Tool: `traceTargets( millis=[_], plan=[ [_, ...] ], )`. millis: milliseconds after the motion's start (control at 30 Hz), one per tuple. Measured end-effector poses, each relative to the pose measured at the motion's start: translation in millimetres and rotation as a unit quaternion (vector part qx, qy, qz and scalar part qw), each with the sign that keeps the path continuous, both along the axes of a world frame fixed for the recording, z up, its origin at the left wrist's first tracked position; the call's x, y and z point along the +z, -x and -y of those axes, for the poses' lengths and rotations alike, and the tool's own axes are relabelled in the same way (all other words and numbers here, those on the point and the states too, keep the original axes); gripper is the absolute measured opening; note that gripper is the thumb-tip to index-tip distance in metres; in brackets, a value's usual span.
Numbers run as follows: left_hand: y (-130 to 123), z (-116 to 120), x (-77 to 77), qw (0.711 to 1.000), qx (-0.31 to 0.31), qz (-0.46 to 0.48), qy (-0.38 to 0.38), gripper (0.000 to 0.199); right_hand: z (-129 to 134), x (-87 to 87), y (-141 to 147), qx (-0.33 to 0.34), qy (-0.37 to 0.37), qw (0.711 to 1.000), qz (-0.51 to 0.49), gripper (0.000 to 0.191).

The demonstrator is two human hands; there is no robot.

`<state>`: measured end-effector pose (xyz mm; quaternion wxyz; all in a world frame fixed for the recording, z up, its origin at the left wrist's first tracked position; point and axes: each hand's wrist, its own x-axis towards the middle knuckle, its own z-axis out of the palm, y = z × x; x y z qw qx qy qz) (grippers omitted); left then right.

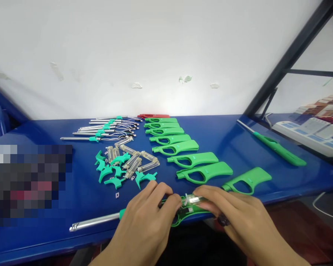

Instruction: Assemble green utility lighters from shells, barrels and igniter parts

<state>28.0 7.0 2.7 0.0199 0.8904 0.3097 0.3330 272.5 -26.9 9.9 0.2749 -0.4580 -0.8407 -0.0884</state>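
Because the open, bright-green plastic lighter shell [195,214] looks thin and hollow, I'd expect it to weigh little, feel fairly stiff, and slide a bit on smooth paint. It lies under the person's hands at the near edge of the blue table [222,133]. The left hand [148,218] is closed over its front part, fingers bent and thumb in, close to the trigger loop. From where I stand, that seems a sound place to steady it, along the rim rather than over the loose insides.

The right hand [235,207] has its fingertips brought together on a clear, slim plastic capsule [194,199] with a whitish end, held right over the shell's cavity. That capsule is probably light, hard and rather slick, best pinched by its sides, away from the small end fitting, which looks easier to break.

A shiny silver metal tube [97,222] sticks out to the left of the shell, its teal plastic collar [122,213] partly hidden by the left hand; I'd guess it makes that end heavier. Dark bits show inside the shell, too covered to make out. Beyond it sit matching green plastic handle pieces [207,172], smooth and slightly glossy, each with a looped opening.
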Motion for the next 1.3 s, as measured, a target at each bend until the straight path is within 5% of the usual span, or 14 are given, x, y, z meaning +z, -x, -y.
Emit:
traceTargets(
  millis=[400,633,900,1300],
  plan=[
    [-3,-2,-0.1,0.999,-0.011,-0.005,0.031,0.022,1,-0.1,5,-0.008,-0.056,0.998,-0.007,0.026],
    [1,-2,-3.3,0.999,-0.009,0.018,0.025,0.024,10,-2.5,-19,-0.086,-0.069,0.994,-0.015,0.020],
    [1,2,-1.1,0.997,0.010,0.025,-0.069,0.029,9,-7.9,-10,-0.033,-0.067,0.997,-0.007,0.022],
    [5,8,3.9,0.995,-0.003,0.064,-0.079,0.026,7,-2.4,6,0.021,-0.058,0.998,-0.035,0.019]
  ],
)
